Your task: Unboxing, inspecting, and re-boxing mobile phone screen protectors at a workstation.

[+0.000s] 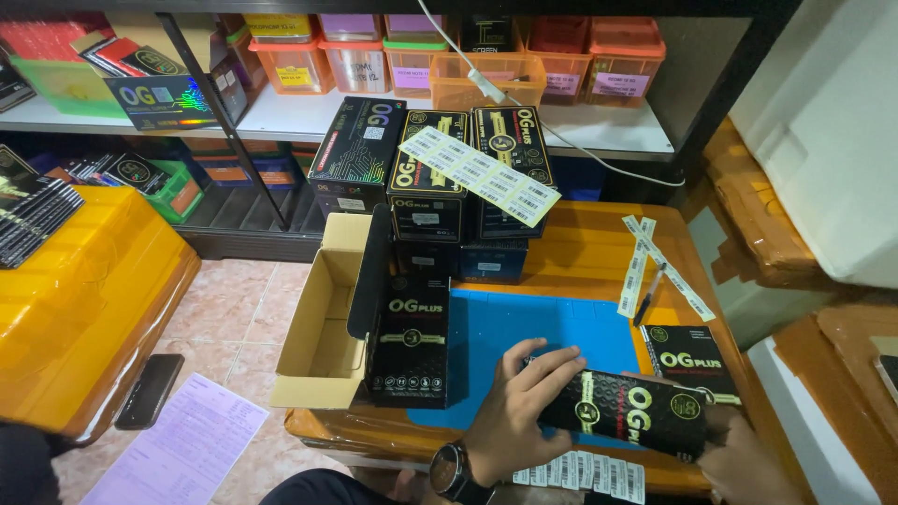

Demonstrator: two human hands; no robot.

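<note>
Both hands gripping a flat black box [631,411] over the table [599,257]: left hand [519,411] clamping its near end, right hand [739,458] holding the far end. Open cardboard carton [323,323] sitting left of the left hand, looking empty.

Bright, even overhead light is flooding the scene, giving saturated colours and only soft shadows under the shelf at upper left. Glare is shining off the glossy orange wrapping [84,309] at left. Wide-angle distortion is bending the edges; the bottom right corner is blurring slightly.
</note>
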